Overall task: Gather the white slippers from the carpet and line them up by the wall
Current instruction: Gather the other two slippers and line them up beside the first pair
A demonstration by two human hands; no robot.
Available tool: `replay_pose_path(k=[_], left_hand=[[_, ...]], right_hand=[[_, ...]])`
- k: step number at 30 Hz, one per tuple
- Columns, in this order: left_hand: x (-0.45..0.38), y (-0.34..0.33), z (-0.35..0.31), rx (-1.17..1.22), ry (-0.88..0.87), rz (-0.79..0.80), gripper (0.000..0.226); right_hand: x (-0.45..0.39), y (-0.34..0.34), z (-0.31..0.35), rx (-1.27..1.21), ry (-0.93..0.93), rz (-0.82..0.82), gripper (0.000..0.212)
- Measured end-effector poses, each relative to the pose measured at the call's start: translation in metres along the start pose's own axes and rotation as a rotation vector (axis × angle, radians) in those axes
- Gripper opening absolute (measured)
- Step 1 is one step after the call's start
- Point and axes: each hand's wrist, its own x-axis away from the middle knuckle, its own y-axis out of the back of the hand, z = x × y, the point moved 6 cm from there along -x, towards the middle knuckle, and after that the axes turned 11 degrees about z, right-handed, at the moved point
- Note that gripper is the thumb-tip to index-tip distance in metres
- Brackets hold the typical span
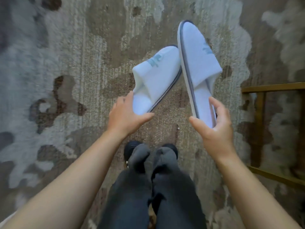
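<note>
Two white slippers with grey edging and a pale blue logo are held above the patterned carpet (pixel 69 63). My left hand (pixel 127 114) grips the heel end of the left slipper (pixel 156 75), whose toe points up and to the right. My right hand (pixel 216 128) holds the heel of the right slipper (pixel 198 60), which is tilted on its edge with the toe pointing away from me. The two slippers touch near their middles. No wall is in view.
My legs in dark trousers and black shoes (pixel 132 149) stand on the carpet directly below the hands. A brass-coloured metal frame (pixel 262 123) of some furniture stands at the right edge. Carpet stretches to the left and ahead.
</note>
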Motion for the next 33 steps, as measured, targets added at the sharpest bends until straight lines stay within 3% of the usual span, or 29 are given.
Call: replay_pose_path(k=[5, 9, 14, 19, 27, 33], left_hand=[[0.13, 0.081, -0.11, 0.089, -0.082, 0.001, 0.085], [0.195, 0.123, -0.188, 0.162, -0.211, -0.033, 0.089], [0.237, 0.124, -0.28, 0.233, -0.399, 0.035, 0.082], [0.265, 0.084, -0.354, 0.166, -0.587, 0.255, 0.066], [0.347, -0.013, -0.412, -0.217, -0.841, 0.719, 0.07], [0.466, -0.105, -0.384, -0.549, -1.007, 1.035, 0.07]], right_hand=[[0.08, 0.085, 0.108, -0.066, 0.018, -0.065, 0.075], [0.13, 0.155, 0.158, -0.13, 0.05, -0.181, 0.076], [0.194, 0.23, 0.173, -0.183, 0.057, -0.392, 0.074], [0.263, 0.272, 0.157, -0.259, -0.031, -0.688, 0.072], [0.417, 0.24, 0.111, -0.492, -0.324, -1.264, 0.072], [0.557, 0.151, 0.086, -0.67, -0.596, -1.672, 0.068]])
